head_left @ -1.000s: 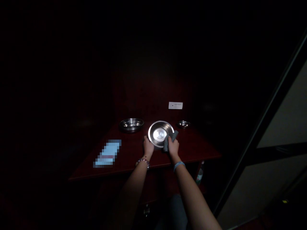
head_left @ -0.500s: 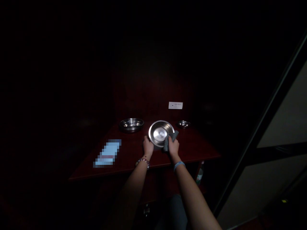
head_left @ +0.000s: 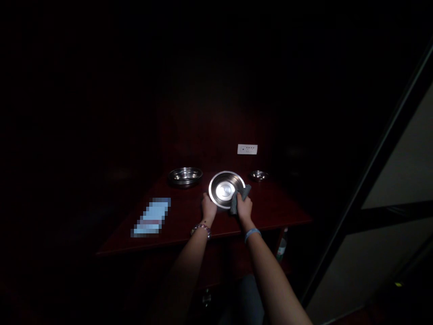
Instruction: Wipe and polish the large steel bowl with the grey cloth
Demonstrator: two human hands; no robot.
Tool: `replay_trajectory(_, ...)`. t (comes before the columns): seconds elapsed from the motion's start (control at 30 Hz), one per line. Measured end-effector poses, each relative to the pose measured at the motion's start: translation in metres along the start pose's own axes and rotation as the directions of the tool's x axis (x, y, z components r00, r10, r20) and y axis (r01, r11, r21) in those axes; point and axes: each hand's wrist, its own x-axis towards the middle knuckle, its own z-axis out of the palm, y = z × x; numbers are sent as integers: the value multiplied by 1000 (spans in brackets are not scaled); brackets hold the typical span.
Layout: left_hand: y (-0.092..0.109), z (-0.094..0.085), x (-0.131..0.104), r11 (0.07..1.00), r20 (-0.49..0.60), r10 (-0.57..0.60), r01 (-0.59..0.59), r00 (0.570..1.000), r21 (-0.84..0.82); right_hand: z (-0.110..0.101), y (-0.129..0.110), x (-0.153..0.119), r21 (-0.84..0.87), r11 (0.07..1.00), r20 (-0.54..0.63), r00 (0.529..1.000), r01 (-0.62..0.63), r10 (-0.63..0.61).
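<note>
A shiny steel bowl (head_left: 223,190) is held tilted above the dark red table (head_left: 182,225), its inside facing me. My left hand (head_left: 209,207) grips the bowl's lower left rim, with the fingers mostly hidden behind it. At the lower right rim, my right hand (head_left: 244,206) is closed on a grey cloth (head_left: 234,204), which is pressed against the bowl. Several stacked steel bowls (head_left: 185,177) rest at the back left of the table. A smaller steel bowl (head_left: 259,175) stands at the back right.
A blurred, light blue flat item (head_left: 152,217) lies at the table's left. On the back wall is a white socket panel (head_left: 247,149). A bottle (head_left: 282,246) stands below the table's right side. A pale panel with a dark frame (head_left: 399,153) is at the far right.
The held bowl has shifted very slightly left and down, its tilt a little changed. Both hands keep nearly the same place and grip.
</note>
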Motion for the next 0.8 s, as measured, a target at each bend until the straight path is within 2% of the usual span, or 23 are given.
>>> replay_trajectory(0.57,6,-2,-4,1000,-33,11,-11,999,11,-5,-7,-5,14,1000,21,1000,-11,11)
replay_trajectory(0.8,7,-2,-6,999,-16,25,-24,1000,30,-6,-9,-6,27,1000,34,999,-10,9)
